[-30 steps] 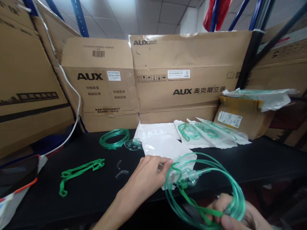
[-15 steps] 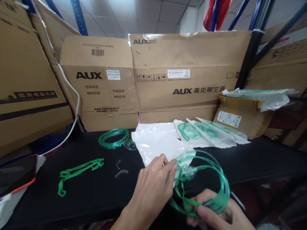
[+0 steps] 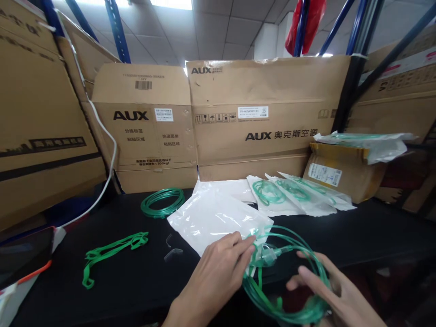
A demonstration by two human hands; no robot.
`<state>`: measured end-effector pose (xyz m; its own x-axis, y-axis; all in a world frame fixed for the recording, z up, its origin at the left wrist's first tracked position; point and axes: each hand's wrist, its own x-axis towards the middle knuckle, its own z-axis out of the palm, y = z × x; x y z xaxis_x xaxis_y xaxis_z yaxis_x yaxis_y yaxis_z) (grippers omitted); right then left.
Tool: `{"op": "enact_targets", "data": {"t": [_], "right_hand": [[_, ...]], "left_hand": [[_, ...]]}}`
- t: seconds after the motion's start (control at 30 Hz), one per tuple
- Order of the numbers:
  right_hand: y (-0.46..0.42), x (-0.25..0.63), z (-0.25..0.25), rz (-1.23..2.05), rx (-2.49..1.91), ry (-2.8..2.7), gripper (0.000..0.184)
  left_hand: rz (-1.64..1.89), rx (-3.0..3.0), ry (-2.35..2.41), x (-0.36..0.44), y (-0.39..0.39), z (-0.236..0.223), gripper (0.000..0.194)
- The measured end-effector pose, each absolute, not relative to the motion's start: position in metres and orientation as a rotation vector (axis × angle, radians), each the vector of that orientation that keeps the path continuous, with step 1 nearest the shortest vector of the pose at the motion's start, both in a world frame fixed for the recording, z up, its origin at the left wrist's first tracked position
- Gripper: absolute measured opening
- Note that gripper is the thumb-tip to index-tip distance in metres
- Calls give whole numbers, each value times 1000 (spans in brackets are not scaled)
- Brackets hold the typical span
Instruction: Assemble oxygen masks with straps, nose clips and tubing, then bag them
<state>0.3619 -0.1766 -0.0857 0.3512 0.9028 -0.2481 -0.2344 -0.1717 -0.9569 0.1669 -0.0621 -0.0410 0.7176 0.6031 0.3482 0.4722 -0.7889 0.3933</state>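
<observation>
My left hand (image 3: pixel 218 272) is closed in a pinch on the near corner of a white plastic pouch (image 3: pixel 214 218) that lies on the black table (image 3: pixel 136 281). A coil of green tubing with a clear mask piece (image 3: pixel 282 272) hangs at the pouch's mouth, over the table's front edge. My right hand (image 3: pixel 327 288) cups the coil from the right and below, fingers curled round its lower loops.
A second green tubing coil (image 3: pixel 162 202) lies at the back, a green strap (image 3: pixel 109 250) at the left, small clear clips (image 3: pixel 172 250) between them. Filled pouches (image 3: pixel 296 193) fan out at the right. Cardboard boxes (image 3: pixel 259 113) wall the back. A phone (image 3: pixel 20 254) sits far left.
The pouch has slid left and toward me under my left hand. My right hand has risen and shifted its hold on the coil, whose loops have drawn tighter by the pouch's mouth.
</observation>
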Motion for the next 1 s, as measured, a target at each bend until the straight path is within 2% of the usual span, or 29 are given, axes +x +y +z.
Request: {"op": "enact_targets", "data": {"t": [0.27, 0.37, 0.47, 0.63, 0.87, 1.0], "right_hand": [[-174, 355, -73, 891, -1442, -934, 73], [-176, 354, -71, 833, -1446, -990, 68], [-173, 356, -68, 871, -1443, -1012, 61], [-155, 358, -67, 1007, -1515, -1071, 64], [-154, 358, -68, 1045, -1560, -991, 60], [-155, 362, -70, 1208, -1503, -881, 66]], "left_hand": [[777, 2573, 921, 167, -57, -48, 38], [842, 2528, 922, 168, -54, -52, 37], [917, 2550, 810, 170, -53, -57, 35], [947, 2573, 582, 173, -56, -61, 32], [950, 2522, 720, 175, -60, -57, 28], [1039, 2638, 718, 177, -62, -60, 28]]}}
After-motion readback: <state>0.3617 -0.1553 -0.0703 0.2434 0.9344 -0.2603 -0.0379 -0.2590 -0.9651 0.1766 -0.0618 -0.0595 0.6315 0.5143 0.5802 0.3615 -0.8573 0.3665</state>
